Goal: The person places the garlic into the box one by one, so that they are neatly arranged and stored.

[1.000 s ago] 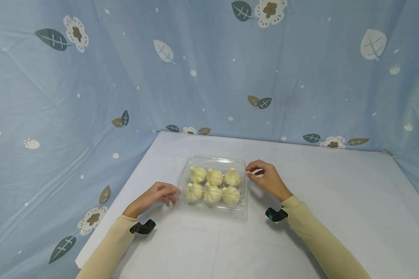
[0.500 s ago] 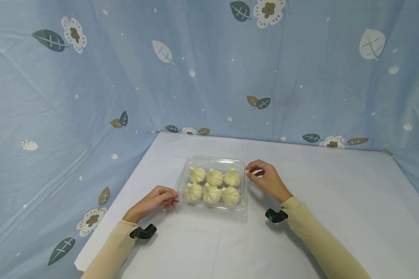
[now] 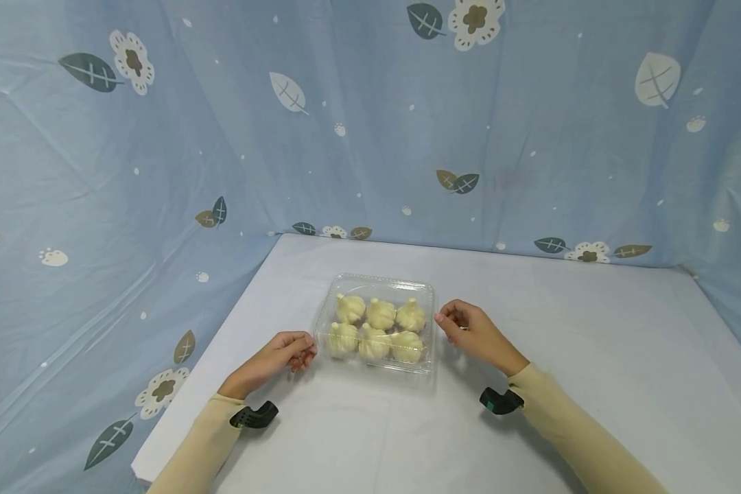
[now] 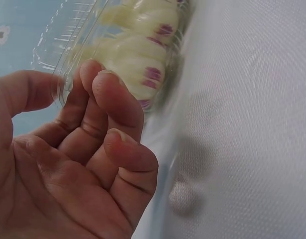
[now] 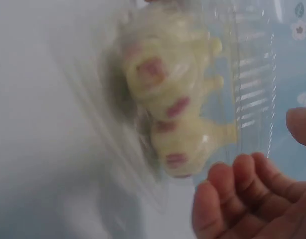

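A clear plastic clamshell box (image 3: pixel 383 278) lies on the white table with several garlic bulbs (image 3: pixel 381 314) inside, set in two rows. Its lid is down. At the box's left front corner, my left hand (image 3: pixel 274 358) pinches the rim between thumb and index finger; the other fingers curl beneath. The left wrist view shows the thumb (image 4: pixel 41 90) right on the clear edge. By the right side is my right hand (image 3: pixel 480 336), its fingertips close to the wall. In the right wrist view its thumb and fingers (image 5: pixel 242 179) stand apart, with nothing held. Purple marks show on the bulbs.
White cloth covers the table (image 3: pixel 593 343). Behind and to the left hangs a blue curtain (image 3: pixel 370 137) with leaf and flower prints. Each wrist wears a black camera mount (image 3: pixel 501 401).
My right hand has slid toward me along the box's right side. My left thumb has come onto the left front corner. The box has barely moved.
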